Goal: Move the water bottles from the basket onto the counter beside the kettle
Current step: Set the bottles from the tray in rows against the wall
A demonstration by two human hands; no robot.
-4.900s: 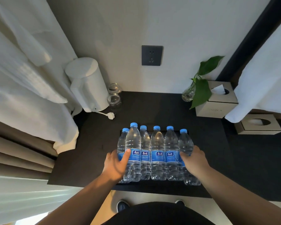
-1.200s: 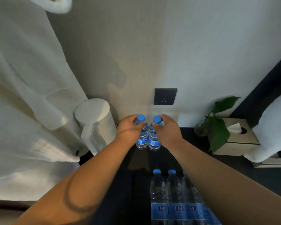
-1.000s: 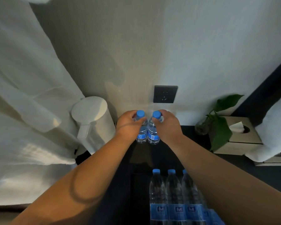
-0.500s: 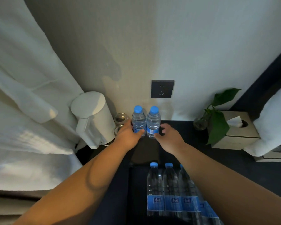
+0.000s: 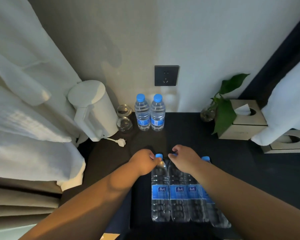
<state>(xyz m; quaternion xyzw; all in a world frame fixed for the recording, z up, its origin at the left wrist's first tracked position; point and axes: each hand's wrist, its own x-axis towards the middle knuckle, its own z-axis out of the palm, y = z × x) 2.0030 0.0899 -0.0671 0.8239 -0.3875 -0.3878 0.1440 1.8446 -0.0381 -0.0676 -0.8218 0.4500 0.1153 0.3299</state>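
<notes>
Water bottles [image 5: 178, 191] of clear plastic, with blue caps and blue labels, stand before us in two groups. The near row is four bottles upright and shoulder to shoulder in the dark low basket [image 5: 140, 213] at the near edge of the black counter [image 5: 189, 135].

Our left hand [image 5: 144, 161] is at the leftmost bottle [image 5: 159, 181], with thumb and fingers curled to pinch its blue cap. Our right hand [image 5: 185, 160] is over the next bottle [image 5: 177, 181], its fingers curled round the cap, of which we see only a sliver of blue. Our right forearm hides the third cap, and the fourth cap shows just right of that wrist.

The far pair [image 5: 150, 113] stands upright on the counter against the wall, the two touching, well apart from the basket. Just left of the pair are two clear glass tumblers [image 5: 124, 124], one behind the other. Left of those is the white cylindrical kettle [image 5: 93, 108], and its white plug [image 5: 120, 142] lies loose on the counter.

Above the pair a dark square socket [image 5: 166, 75] sits in the pale wall. At the far right we see a green leafy cutting [image 5: 226, 110] in a small glass vase [image 5: 207, 113], beside a beige tissue box [image 5: 244, 123]. White towelling cloth [image 5: 24, 118] hangs along the left.
</notes>
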